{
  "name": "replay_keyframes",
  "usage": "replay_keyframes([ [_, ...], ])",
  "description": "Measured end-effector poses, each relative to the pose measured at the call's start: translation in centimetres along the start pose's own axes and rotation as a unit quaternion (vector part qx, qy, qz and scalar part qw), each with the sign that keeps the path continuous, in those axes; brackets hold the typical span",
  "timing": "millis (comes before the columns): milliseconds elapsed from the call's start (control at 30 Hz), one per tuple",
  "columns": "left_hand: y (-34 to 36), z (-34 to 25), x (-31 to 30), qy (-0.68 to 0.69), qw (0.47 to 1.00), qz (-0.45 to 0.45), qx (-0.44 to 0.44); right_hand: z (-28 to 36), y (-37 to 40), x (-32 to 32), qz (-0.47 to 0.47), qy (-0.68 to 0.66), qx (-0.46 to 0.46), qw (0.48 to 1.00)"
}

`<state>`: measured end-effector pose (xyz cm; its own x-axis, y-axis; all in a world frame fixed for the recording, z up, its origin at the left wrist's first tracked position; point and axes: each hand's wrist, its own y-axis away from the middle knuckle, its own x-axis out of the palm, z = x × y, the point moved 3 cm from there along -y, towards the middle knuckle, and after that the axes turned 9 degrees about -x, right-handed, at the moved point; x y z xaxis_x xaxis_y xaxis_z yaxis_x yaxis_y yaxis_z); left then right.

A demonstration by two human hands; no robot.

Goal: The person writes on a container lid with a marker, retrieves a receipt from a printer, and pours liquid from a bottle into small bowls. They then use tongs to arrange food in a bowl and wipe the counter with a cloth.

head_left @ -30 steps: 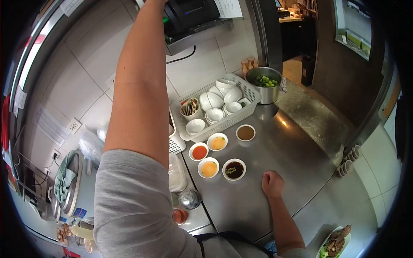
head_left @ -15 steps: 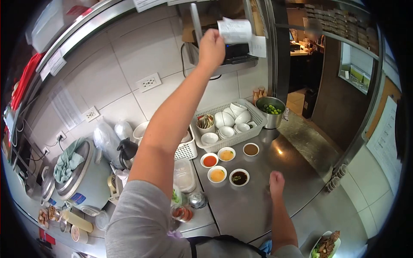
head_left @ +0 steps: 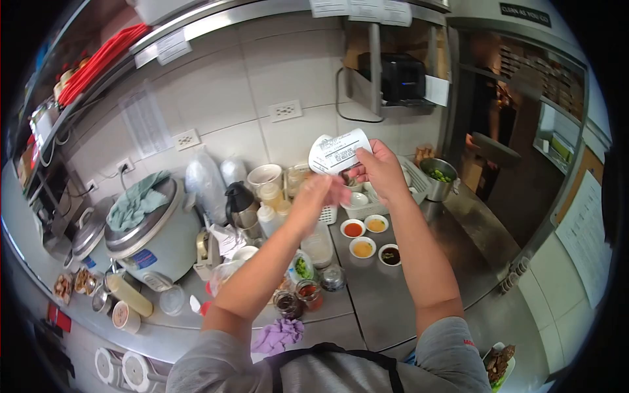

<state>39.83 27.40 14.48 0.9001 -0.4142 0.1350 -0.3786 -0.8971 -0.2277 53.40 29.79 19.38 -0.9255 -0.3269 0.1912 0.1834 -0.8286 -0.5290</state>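
A curled printed paper receipt [head_left: 341,150] is held up in front of me over the counter. The thumb and fingers of my right hand [head_left: 381,171] pinch its right end. My left hand [head_left: 316,202] is just under the receipt's lower left edge, its fingers smeared by motion. Below the hands sit small white bowls: one of red sauce [head_left: 352,228], two of yellow liquid [head_left: 362,247] and one of dark sauce [head_left: 389,255]. Behind the hands, a white plastic basket [head_left: 367,210] of bowls is partly covered.
A black printer [head_left: 393,77] sits on the wall shelf. A metal pot of green fruit [head_left: 438,177] stands at the back right. Left are a large lidded cooker [head_left: 154,229], bottles and jars [head_left: 309,295]. A plate of food [head_left: 499,364] lies lower right. A person [head_left: 488,111] stands beyond the doorway.
My left hand has come down from the printer shelf with the receipt. My right hand has risen from the counter and now grips the receipt. The view has turned left.
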Motion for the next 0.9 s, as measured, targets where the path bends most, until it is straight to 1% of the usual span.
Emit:
replay_keyframes([
  [33, 1.3, 0.5, -0.5, 0.054, 0.996, 0.050, -0.046, 0.0, -0.1, 1.4, 0.022, -0.037, 0.007, 0.999],
  [133, 4.1, -0.4, 0.0, 0.163, 0.977, 0.097, -0.100, 0.1, 0.1, 4.5, 0.065, -0.106, 0.023, 0.992],
  [200, 4.1, -2.3, -1.5, 0.207, 0.975, 0.081, -0.010, 0.6, 0.5, 6.4, 0.090, -0.122, 0.038, 0.988],
  [267, 4.2, -4.6, -3.1, 0.233, 0.968, 0.064, 0.073, 0.1, 0.4, 7.5, 0.123, -0.096, 0.058, 0.986],
  [333, 4.7, -6.6, -5.0, 0.307, 0.945, -0.033, 0.106, -0.2, 0.1, 8.5, 0.147, -0.046, 0.076, 0.985],
  [367, 5.1, -6.8, -6.8, 0.285, 0.950, -0.067, 0.111, -0.3, -0.2, 9.0, 0.172, 0.002, 0.089, 0.981],
  [400, 4.9, -6.7, -9.1, 0.270, 0.945, -0.120, 0.137, -0.6, -0.5, 9.6, 0.196, 0.049, 0.101, 0.974],
  [433, 5.1, -6.8, -10.8, 0.267, 0.940, -0.165, 0.136, -0.9, -1.1, 10.2, 0.218, 0.096, 0.113, 0.965],
  [467, 5.6, -7.1, -11.9, 0.259, 0.929, -0.202, 0.168, -1.4, -2.2, 10.6, 0.220, 0.162, 0.078, 0.959],
  [500, 6.3, -7.9, -12.5, 0.250, 0.917, -0.237, 0.200, -1.6, -4.4, 10.5, 0.191, 0.261, -0.017, 0.946],
  [533, 7.1, -8.5, -13.0, 0.221, 0.924, -0.246, 0.194, -1.1, -6.9, 10.3, 0.157, 0.355, -0.112, 0.915],
  [567, 8.2, -8.7, -13.3, 0.191, 0.930, -0.254, 0.187, 0.4, -10.0, 10.1, 0.127, 0.311, -0.185, 0.923],
  [600, 9.2, -8.8, -13.6, 0.161, 0.934, -0.263, 0.182, 3.0, -13.1, 9.8, 0.069, 0.329, -0.202, 0.920],
  [633, 9.9, -8.6, -13.8, 0.160, 0.933, -0.273, 0.171, 6.2, -15.0, 10.0, 0.035, 0.230, -0.249, 0.940],
  [667, 10.6, -8.2, -14.0, 0.158, 0.932, -0.283, 0.159, 8.8, -16.4, 10.1, -0.030, 0.158, -0.262, 0.952],
  [700, 11.3, -7.8, -14.3, 0.156, 0.931, -0.295, 0.147, 9.7, -18.9, 9.3, -0.061, 0.115, -0.265, 0.955],
  [733, 11.8, -7.4, -14.8, 0.140, 0.931, -0.311, 0.135, 10.1, -20.7, 8.9, -0.083, 0.070, -0.249, 0.962],
  [833, 13.0, -6.3, -17.2, 0.106, 0.932, -0.326, 0.118, 8.9, -23.7, 9.3, -0.121, 0.045, -0.184, 0.974],
  [900, 14.1, -6.2, -18.3, 0.081, 0.931, -0.336, 0.120, 8.4, -24.9, 9.8, -0.130, 0.024, -0.179, 0.975],
])
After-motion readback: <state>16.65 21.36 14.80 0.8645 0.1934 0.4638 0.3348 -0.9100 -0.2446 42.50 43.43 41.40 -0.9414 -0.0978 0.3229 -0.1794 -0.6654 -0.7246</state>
